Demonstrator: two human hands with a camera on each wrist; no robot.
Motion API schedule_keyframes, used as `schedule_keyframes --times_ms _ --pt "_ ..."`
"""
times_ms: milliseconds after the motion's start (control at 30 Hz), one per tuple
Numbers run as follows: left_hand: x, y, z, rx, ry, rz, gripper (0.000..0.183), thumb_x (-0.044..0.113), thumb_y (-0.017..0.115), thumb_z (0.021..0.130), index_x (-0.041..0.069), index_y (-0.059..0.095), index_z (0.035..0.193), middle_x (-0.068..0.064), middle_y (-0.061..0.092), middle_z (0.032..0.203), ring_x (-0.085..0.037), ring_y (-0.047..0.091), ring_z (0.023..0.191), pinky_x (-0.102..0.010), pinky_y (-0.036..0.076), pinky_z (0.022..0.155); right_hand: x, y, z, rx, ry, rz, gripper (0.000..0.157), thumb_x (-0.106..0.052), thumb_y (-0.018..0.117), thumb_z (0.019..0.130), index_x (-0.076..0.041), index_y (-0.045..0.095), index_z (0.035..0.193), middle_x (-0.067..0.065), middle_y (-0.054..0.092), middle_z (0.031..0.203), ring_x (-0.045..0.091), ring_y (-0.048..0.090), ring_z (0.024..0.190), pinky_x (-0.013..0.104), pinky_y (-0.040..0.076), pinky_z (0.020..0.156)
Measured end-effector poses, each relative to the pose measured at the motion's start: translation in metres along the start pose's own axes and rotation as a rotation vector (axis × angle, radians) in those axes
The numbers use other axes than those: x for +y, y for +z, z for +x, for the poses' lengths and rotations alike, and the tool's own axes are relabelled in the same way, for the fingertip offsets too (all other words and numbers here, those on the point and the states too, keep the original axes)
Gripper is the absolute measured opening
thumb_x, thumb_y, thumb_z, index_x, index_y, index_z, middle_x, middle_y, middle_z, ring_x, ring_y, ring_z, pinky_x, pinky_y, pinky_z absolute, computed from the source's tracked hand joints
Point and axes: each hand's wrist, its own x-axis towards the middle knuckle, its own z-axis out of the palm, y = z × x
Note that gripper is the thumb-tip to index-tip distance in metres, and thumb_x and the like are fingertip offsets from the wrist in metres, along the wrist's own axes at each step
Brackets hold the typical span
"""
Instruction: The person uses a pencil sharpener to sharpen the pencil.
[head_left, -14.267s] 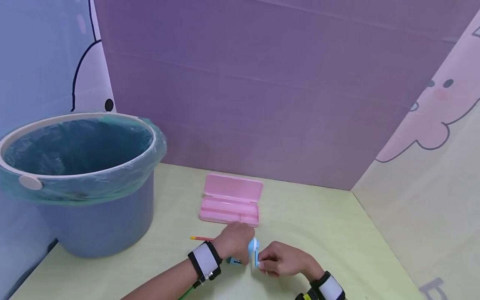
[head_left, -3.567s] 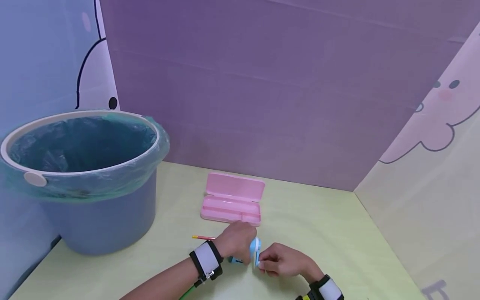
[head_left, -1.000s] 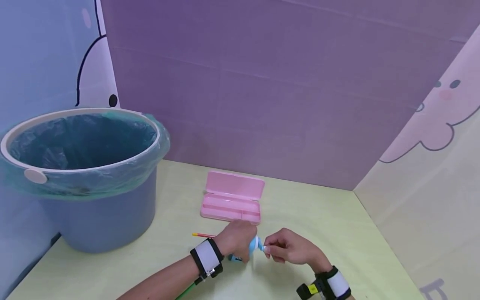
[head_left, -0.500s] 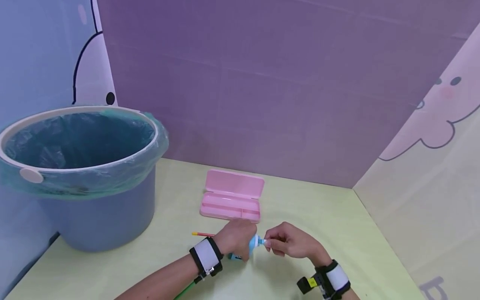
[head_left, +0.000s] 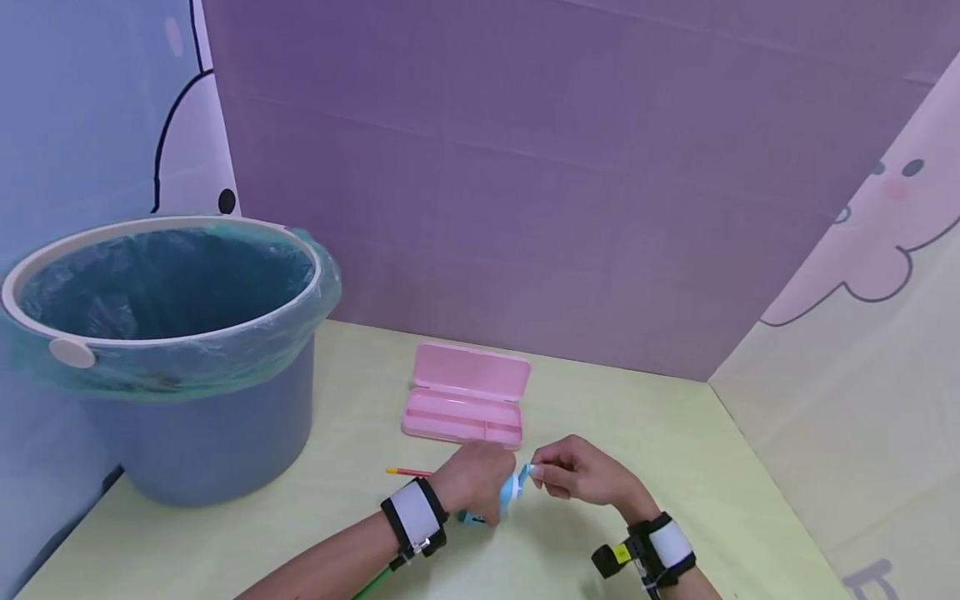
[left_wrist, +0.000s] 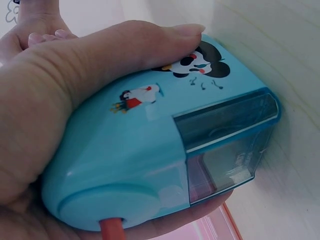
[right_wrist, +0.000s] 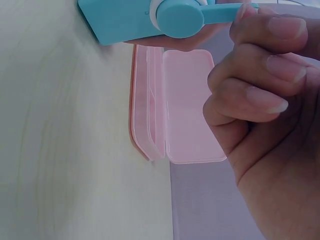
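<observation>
My left hand (head_left: 474, 479) grips a light-blue crank pencil sharpener (left_wrist: 130, 155) on the table, thumb over its printed top. A see-through shavings drawer (left_wrist: 227, 150) shows at its side. A red pencil (left_wrist: 113, 230) is stuck into the sharpener's round front; in the head view its yellow end points left. With curled fingers, my right hand (head_left: 587, 475) pinches the end of the crank handle (right_wrist: 221, 13), which now slants up and right from the sharpener. The pencil's tip is hidden inside the sharpener.
Just behind the hands lies an open pink pencil case (head_left: 465, 396), its lid tipped back. A large blue bin (head_left: 202, 450) with a green plastic liner stands at the left. Purple sheeting (head_left: 487, 183) rises behind the pale yellow table (head_left: 637, 417).
The crank handle has turned from pointing down, through pointing right, to slanting upward, and my right hand has risen with it. My left hand keeps its grip on the sharpener.
</observation>
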Motion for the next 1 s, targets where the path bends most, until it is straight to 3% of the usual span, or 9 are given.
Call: schedule_keyframes --times_ms 533,1000 --pt "-0.0021 -0.0024 -0.0003 0.007 0.002 0.002 0.045 0.033 0.091 0.059 0.015 0.056 0.081 0.006 0.050 0.068 -0.011 0.048 0.061 -0.022 0.040 0.054 -0.0023 -0.0010 0.0033 0.030 -0.013 -0.052 0.023 -0.020 0.050 0.104 -0.013 0.065 0.088 -0.008 0.042 0.058 0.004 0.038 0.050 0.020 0.031 0.051" --pt "-0.0006 0.0007 -0.0009 0.009 -0.004 -0.028 0.046 0.032 0.092 0.059 0.014 0.057 0.084 0.006 0.051 0.070 -0.011 0.048 0.063 -0.023 0.040 0.056 0.0014 0.0000 0.0036 0.047 0.024 -0.059 0.024 -0.020 0.049 0.104 -0.015 0.065 0.087 -0.009 0.043 0.058 0.004 0.038 0.050 0.020 0.031 0.051"
